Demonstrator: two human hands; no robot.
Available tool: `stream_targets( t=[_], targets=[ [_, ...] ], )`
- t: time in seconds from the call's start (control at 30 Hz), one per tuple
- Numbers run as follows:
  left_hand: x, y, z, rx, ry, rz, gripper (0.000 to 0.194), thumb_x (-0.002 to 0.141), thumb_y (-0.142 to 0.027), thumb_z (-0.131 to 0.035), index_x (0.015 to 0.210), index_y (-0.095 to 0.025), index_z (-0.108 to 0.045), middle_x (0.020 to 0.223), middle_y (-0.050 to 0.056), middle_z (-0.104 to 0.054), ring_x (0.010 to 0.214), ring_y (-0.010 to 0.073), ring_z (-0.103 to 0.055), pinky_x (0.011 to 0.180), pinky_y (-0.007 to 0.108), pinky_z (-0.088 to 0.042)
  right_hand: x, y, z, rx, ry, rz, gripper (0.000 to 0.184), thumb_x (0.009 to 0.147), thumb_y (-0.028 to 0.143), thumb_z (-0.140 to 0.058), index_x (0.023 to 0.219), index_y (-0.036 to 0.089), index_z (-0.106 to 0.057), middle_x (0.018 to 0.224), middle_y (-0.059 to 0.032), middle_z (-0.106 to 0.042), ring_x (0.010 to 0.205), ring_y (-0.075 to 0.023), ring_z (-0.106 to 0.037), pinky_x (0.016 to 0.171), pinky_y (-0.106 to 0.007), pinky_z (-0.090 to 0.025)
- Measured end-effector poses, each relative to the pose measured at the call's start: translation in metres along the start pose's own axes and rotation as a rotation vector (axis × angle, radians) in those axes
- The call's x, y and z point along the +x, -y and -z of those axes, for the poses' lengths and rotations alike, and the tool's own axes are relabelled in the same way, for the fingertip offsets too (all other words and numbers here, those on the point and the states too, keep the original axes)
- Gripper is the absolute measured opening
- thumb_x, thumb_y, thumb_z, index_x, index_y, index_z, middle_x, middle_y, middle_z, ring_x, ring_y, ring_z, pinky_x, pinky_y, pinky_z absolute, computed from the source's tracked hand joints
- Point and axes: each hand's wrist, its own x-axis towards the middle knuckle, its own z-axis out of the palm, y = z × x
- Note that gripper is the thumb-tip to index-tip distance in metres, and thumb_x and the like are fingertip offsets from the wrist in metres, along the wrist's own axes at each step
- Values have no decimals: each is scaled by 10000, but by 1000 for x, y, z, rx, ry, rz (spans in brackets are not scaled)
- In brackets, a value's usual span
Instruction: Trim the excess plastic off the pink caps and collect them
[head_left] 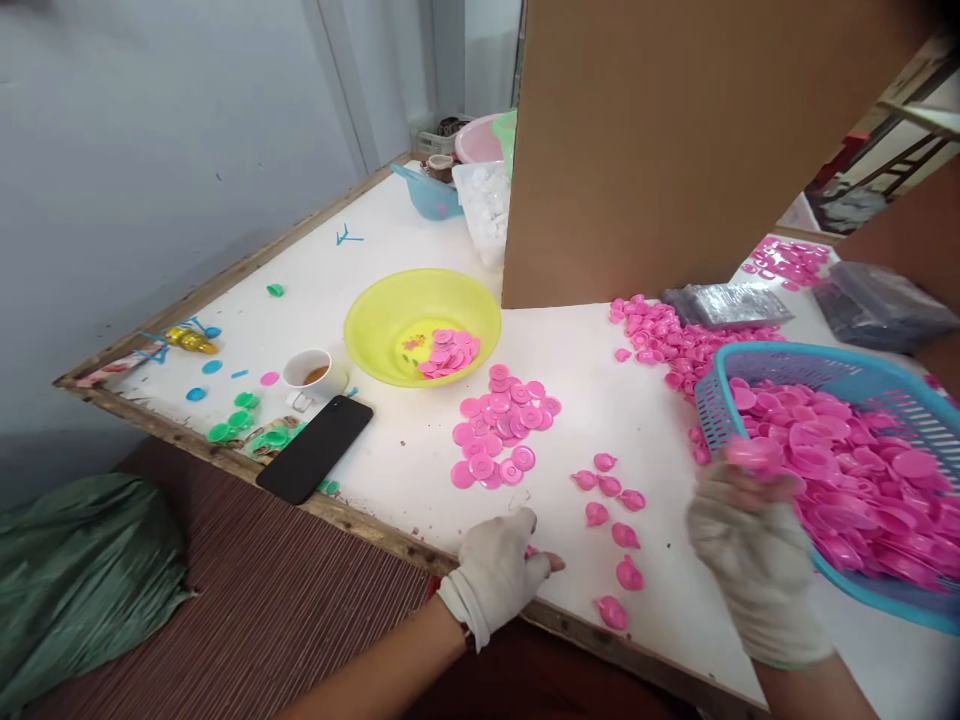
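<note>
My left hand (499, 568), in a white glove with bare fingertips, rests at the table's front edge. Its fingers are closed around a small pink plastic piece (531, 551), mostly hidden. On the right, my gloved right hand (750, 550) pinches a rounded pink plastic piece (754, 455) over the rim of a blue basket (709, 410). The basket is heaped with pink pieces (847, 460). Between my hands lie several small pink pot-shaped pieces (625, 535). Flat pink discs (499, 420) are spread beyond my left hand.
A yellow bowl (367, 330) holds more discs. A black phone (315, 450) and a white cup (306, 365) stand left, near green pieces (244, 415). A tall cardboard sheet (637, 150) rises behind. Loose pink pieces (660, 335) and a plastic-wrapped pack (727, 305) lie by the basket.
</note>
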Motion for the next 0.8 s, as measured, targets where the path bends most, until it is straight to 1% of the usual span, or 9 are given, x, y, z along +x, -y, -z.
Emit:
stream_targets(
  t=[0.1, 0.17, 0.23, 0.3, 0.33, 0.43, 0.53, 0.67, 0.8],
  targets=[
    [3, 1, -4, -128, 65, -26, 171, 642, -291, -649, 777, -200, -598, 661, 17, -584, 630, 168, -531, 620, 266, -379, 1, 15, 11, 34, 0, 82, 319, 817, 573, -450, 876, 293, -593, 576, 7, -501, 376, -79, -390, 332, -254, -285],
    [8, 4, 0, -275, 113, -43, 193, 657, -233, -606, 845, -190, -601, 682, 6, -589, 620, 145, -514, 601, 246, -378, 9, 1, 0, -188, 60, 25, 218, 816, 483, -500, 847, 282, -577, 582, 19, -485, 417, -86, -413, 367, -240, -314],
    [13, 8, 5, -373, 113, -42, 210, 683, -223, -568, 885, -172, -593, 685, 0, -586, 607, 129, -499, 587, 236, -377, 21, -28, -22, -533, 184, -42, 131, 813, 360, -505, 859, 253, -565, 613, 20, -498, 490, -105, -470, 437, -246, -374],
    [18, 11, 8, -367, 46, -64, 152, 703, -214, -542, 835, -162, -596, 686, 4, -579, 616, 125, -492, 602, 237, -378, 34, -60, -47, -903, 364, -28, 171, 799, 247, -463, 914, 231, -589, 660, 6, -520, 555, -120, -503, 521, -271, -418],
    [19, 13, 8, -337, -5, -90, 114, 711, -205, -531, 792, -162, -598, 699, 12, -578, 635, 127, -494, 620, 241, -380, 40, -73, -59, -1065, 460, 50, 213, 777, 201, -460, 932, 228, -603, 743, -9, -548, 624, -125, -520, 600, -285, -439],
    [18, 17, 6, -237, -153, -146, 77, 720, -198, -528, 713, -167, -599, 770, 38, -575, 708, 146, -503, 671, 257, -385, 54, -99, -82, -1345, 637, 202, 260, 710, 108, -461, 860, 244, -623, 799, -25, -557, 811, -166, -529, 734, -304, -436],
    [13, 21, 8, -226, -211, -116, 102, 745, -214, -510, 752, -175, -604, 791, 47, -584, 738, 160, -516, 698, 273, -394, 61, -102, -87, -1380, 673, 207, 209, 661, 81, -489, 749, 242, -590, 766, -30, -559, 879, -192, -524, 772, -312, -428],
    [5, 25, 18, -386, -89, 32, 171, 802, -242, -407, 753, -184, -560, 640, 2, -552, 552, 111, -508, 568, 234, -403, 57, -92, -76, -1357, 593, 153, 144, 678, 109, -439, 746, 212, -514, 762, -18, -557, 738, -162, -548, 684, -308, -449],
    [5, 24, 23, -666, 96, 165, 183, 802, -325, -403, 756, -177, -502, 593, -23, -524, 427, 78, -475, 419, 187, -363, 31, -89, -64, -1094, 563, -299, 108, 721, 160, -422, 804, 215, -463, 595, 34, -533, 538, -127, -558, 489, -246, -452]
  ],
)
